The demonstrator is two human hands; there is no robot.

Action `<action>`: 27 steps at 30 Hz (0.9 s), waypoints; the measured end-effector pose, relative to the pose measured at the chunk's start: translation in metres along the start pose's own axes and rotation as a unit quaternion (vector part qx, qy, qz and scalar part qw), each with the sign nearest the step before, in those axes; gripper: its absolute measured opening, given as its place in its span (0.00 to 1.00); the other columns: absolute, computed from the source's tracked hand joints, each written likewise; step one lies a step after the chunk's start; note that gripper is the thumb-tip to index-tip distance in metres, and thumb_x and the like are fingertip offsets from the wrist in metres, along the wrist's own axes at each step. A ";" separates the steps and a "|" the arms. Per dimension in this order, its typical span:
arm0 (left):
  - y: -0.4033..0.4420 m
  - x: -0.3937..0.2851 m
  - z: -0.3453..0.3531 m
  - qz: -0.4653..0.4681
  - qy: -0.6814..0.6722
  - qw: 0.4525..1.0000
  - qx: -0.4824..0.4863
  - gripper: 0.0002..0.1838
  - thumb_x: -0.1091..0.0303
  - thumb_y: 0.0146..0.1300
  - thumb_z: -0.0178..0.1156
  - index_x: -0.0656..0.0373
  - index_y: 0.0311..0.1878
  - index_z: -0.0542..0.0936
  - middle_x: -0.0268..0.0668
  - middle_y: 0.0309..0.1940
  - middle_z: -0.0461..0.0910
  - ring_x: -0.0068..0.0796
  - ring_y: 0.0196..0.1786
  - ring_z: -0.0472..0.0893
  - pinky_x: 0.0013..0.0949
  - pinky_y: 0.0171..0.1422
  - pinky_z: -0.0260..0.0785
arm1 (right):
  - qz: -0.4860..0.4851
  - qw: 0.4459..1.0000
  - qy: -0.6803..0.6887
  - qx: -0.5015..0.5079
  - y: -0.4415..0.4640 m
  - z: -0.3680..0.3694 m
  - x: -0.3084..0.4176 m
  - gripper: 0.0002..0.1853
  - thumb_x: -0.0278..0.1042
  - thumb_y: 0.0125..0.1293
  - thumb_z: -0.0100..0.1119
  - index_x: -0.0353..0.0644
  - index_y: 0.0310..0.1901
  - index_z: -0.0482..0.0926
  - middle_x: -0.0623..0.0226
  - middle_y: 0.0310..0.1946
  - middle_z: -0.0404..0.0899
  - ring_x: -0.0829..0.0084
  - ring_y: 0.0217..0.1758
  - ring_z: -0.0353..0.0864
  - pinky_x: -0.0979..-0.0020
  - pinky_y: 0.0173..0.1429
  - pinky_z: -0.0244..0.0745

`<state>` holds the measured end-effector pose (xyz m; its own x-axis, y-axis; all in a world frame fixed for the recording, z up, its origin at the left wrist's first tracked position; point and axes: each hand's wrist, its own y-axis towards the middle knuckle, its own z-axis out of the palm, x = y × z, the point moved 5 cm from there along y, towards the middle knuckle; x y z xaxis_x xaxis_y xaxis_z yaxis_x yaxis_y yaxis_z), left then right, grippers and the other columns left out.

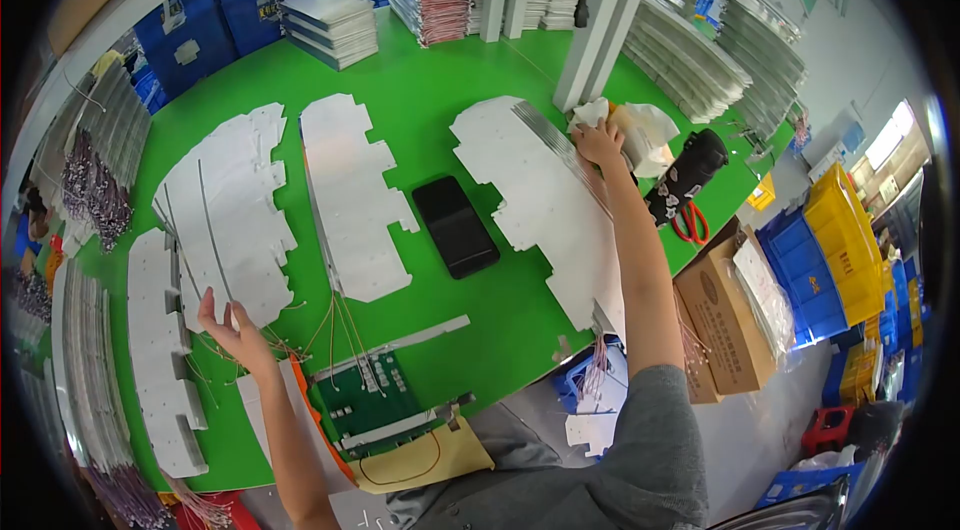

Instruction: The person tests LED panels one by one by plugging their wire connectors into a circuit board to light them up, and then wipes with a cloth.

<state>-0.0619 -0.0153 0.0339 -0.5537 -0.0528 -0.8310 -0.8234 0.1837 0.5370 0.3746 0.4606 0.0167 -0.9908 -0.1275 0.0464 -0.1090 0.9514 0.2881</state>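
Note:
My left hand (238, 338) hovers at the lower edge of a large white notched sheet (240, 200), fingers apart and holding nothing visible. Two or three thin grey strips (205, 205) lie on that sheet. My right hand (600, 143) reaches to the far right, its fingers bent against a crumpled white tissue-like piece (588, 113); what they grip, if anything, is hidden. Beside it, a bundle of thin grey strips (555, 142) lies along another white notched sheet (515, 170). Below my left hand's right side is a green circuit board (365, 405) with thin wires.
A black phone (455, 228) lies mid-table between a white sheet (350, 200) and the right-hand one. A black bottle (688, 175) and red-handled scissors (690, 224) are at the right edge. Stacked panels (330, 25) stand behind; a cardboard box (722, 315) is on the floor.

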 end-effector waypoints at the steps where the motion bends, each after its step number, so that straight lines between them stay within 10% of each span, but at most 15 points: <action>1: -0.001 -0.001 0.004 -0.010 -0.005 1.000 0.020 0.21 0.78 0.57 0.48 0.60 0.56 0.66 0.41 0.54 0.68 0.34 0.58 0.66 0.37 0.61 0.59 | 0.021 0.999 0.007 0.033 0.005 0.007 -0.003 0.20 0.49 0.63 0.41 0.52 0.51 0.75 0.51 0.57 0.65 0.57 0.58 0.60 0.51 0.58 0.48; 7: -0.007 0.003 0.010 -0.037 -0.003 0.997 0.065 0.20 0.78 0.57 0.47 0.59 0.56 0.66 0.40 0.53 0.68 0.33 0.56 0.67 0.35 0.58 0.60 | 0.021 0.995 -0.079 0.064 0.014 0.012 -0.013 0.16 0.39 0.62 0.44 0.48 0.48 0.78 0.56 0.49 0.73 0.63 0.48 0.69 0.62 0.52 0.59; 11: -0.010 0.003 0.018 -0.050 -0.025 0.993 0.102 0.21 0.80 0.57 0.45 0.58 0.55 0.65 0.40 0.53 0.66 0.33 0.55 0.66 0.35 0.57 0.60 | -0.046 0.921 0.374 -0.096 -0.015 -0.078 0.018 0.16 0.26 0.56 0.44 0.43 0.43 0.80 0.63 0.36 0.78 0.73 0.32 0.71 0.76 0.35 0.63; 14: -0.016 -0.006 0.024 -0.056 -0.041 0.990 0.121 0.21 0.80 0.56 0.45 0.58 0.55 0.65 0.39 0.53 0.67 0.32 0.54 0.67 0.34 0.56 0.61 | -0.135 0.863 0.468 -0.133 -0.088 -0.166 0.061 0.21 0.16 0.48 0.41 0.41 0.40 0.81 0.68 0.29 0.78 0.81 0.20 0.62 0.82 0.23 0.55; 21: -0.029 0.014 0.038 -0.140 0.002 0.975 0.174 0.21 0.81 0.56 0.46 0.57 0.54 0.64 0.39 0.51 0.67 0.31 0.49 0.71 0.30 0.50 0.64 | -0.457 0.517 0.713 0.121 -0.269 -0.303 0.131 0.18 0.11 0.48 0.47 0.34 0.40 0.80 0.61 0.37 0.79 0.78 0.21 0.64 0.82 0.25 0.57; 27: -0.031 0.013 0.041 -0.085 -0.117 0.968 0.207 0.20 0.80 0.56 0.48 0.57 0.53 0.64 0.38 0.49 0.68 0.31 0.48 0.72 0.29 0.47 0.66 | -0.404 0.286 0.804 0.329 -0.351 -0.335 0.154 0.13 0.21 0.55 0.50 0.29 0.44 0.72 0.56 0.42 0.75 0.68 0.36 0.68 0.73 0.42 0.63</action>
<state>-0.0386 0.0183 0.0005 -0.3313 0.0969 -0.9385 -0.7536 0.5714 0.3250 0.2873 0.0131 0.2432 0.6395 0.1591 0.7521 -0.7664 0.2092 0.6074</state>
